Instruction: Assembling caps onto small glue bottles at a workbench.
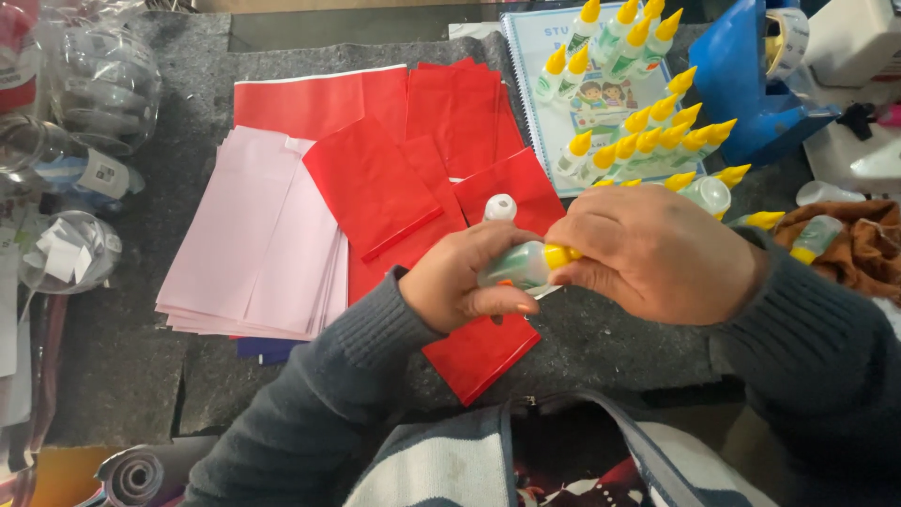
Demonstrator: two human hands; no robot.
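Left hand (pixel 465 282) sits just right of the frame's centre, curled around a small clear glue bottle (pixel 521 266) that lies sideways across its fingers. Right hand (pixel 657 252) meets it from the right, its fingers closed over the bottle's yellow cap (pixel 560 254), so both hands grip the one bottle above the grey felt-covered table (pixel 619 338).

Far left of the frame, clear plastic globes (pixel 99 80) pile along the table edge, some with slips of paper inside. Next comes a stack of pink paper sheets (pixel 258 235), fanned a little at its lower edge, with a dark blue sheet (pixel 263 349) peeking out beneath. Red sheets (pixel 413 141) spread across the middle, overlapping the pink stack and each other; one red sheet (pixel 481 355) lies directly under the left hand. A white cap (pixel 500 207) stands on the red paper just above the left hand.

Further right, a cluster of glue bottles with yellow tips (pixel 648 131) rests on a spiral-bound booklet (pixel 540 56), just above the right hand. A blue holder (pixel 751 84) stands at the upper right, and a brown cloth (pixel 854 244) lies at the right edge with two more bottles on it.
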